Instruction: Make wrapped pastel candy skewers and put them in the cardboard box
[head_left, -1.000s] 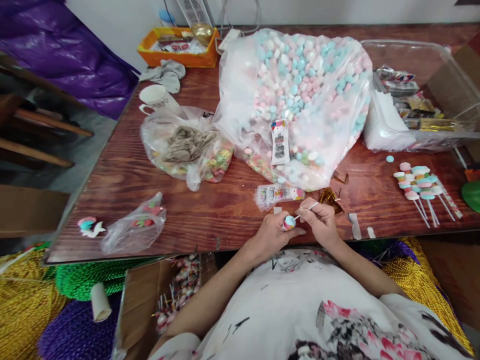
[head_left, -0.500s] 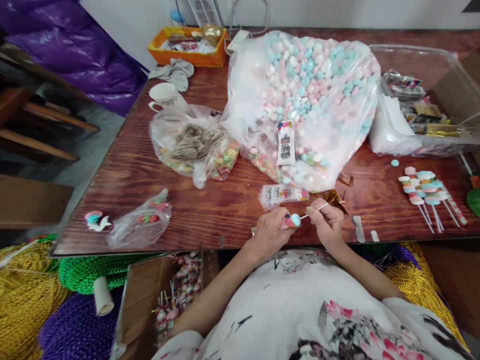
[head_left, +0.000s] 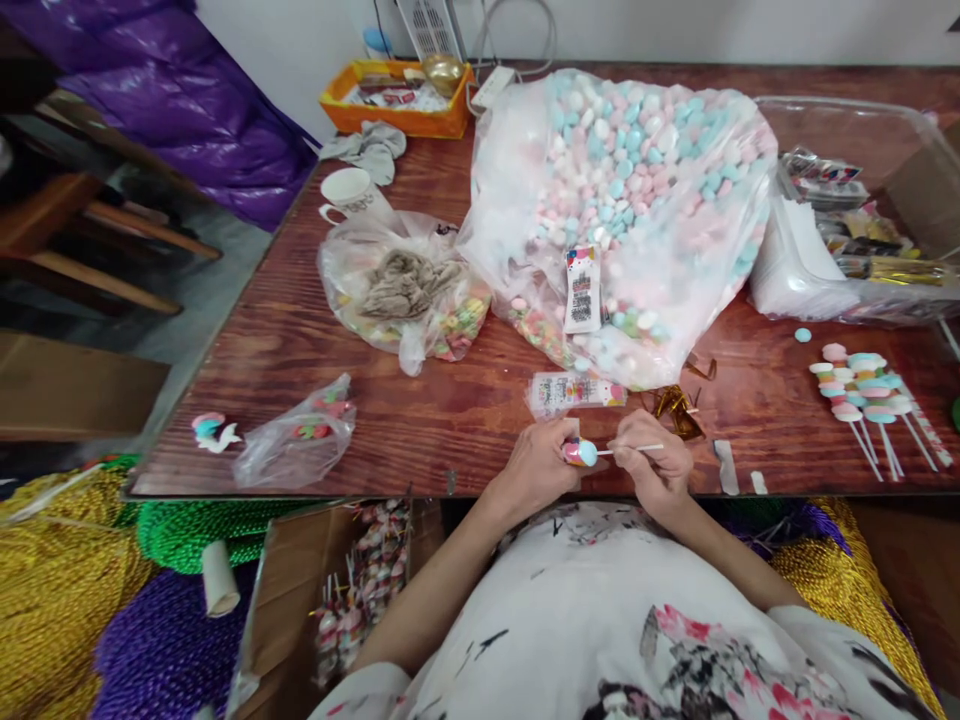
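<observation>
Near the table's front edge, my left hand is closed round a marshmallow pop with a pale blue end, apparently inside a printed wrapper. A white stick runs from that blue end, and my right hand pinches it between thumb and fingers. Just beyond my hands lie printed clear wrappers and a bunch of gold twist ties. At the right, several marshmallow pops on white sticks lie together, unwrapped.
A large bag of pastel marshmallows fills the back middle, with a wrapper stack on it. Left of it are a knotted candy bag and a mug. A plastic bin stands right; a carton of wrapped pops sits below the edge.
The stick has turned from slanting upward to nearly level. Both hands have come slightly closer to the table's front edge, still holding the pop and its stick. The view has shifted a little.
</observation>
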